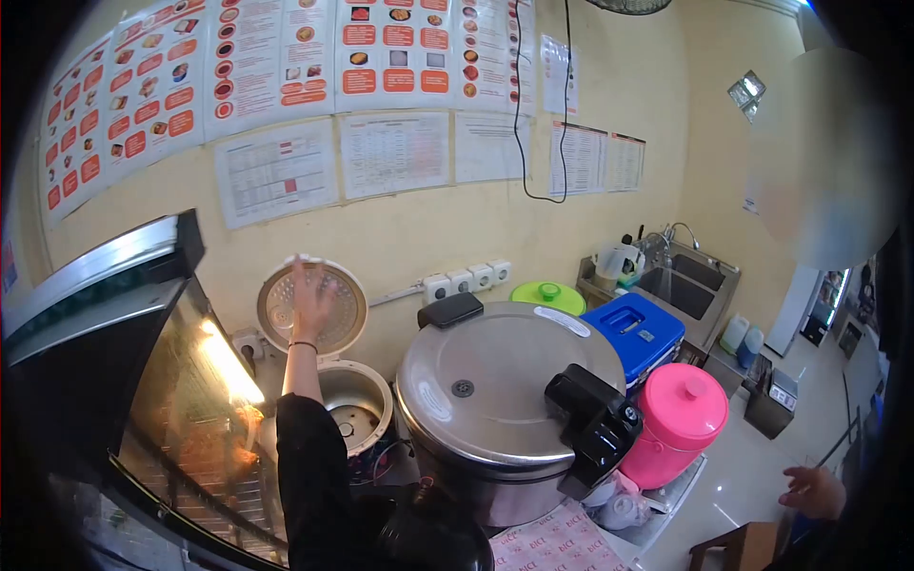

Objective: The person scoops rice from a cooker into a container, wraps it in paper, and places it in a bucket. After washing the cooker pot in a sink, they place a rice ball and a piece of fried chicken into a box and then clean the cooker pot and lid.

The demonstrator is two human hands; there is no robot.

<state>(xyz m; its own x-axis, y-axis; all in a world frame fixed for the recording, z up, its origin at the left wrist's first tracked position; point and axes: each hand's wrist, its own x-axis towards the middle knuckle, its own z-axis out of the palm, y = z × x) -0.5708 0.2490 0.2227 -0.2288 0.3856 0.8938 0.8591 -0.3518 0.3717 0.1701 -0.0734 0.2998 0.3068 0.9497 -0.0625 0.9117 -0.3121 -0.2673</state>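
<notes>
My left hand (pixel 315 300), at the end of a black sleeve, reaches up to the raised round lid (pixel 273 309) of a small rice cooker. Its fingers are spread and overlap the lid's perforated inner plate. Below my forearm stands the cooker's metal pot (pixel 373 390), uncovered, with some residue on its bottom. Beside it is a large steel rice cooker (pixel 505 381), lid down, with a black latch handle. My right hand is out of view.
A glass display case (pixel 190 419) glows at left. Right are a blue box (pixel 643 333), a pink jug (pixel 678 414) and a sink (pixel 676 285). Another person's hand (pixel 814 491) shows at the right edge. A black cable (pixel 522 143) hangs down the wall.
</notes>
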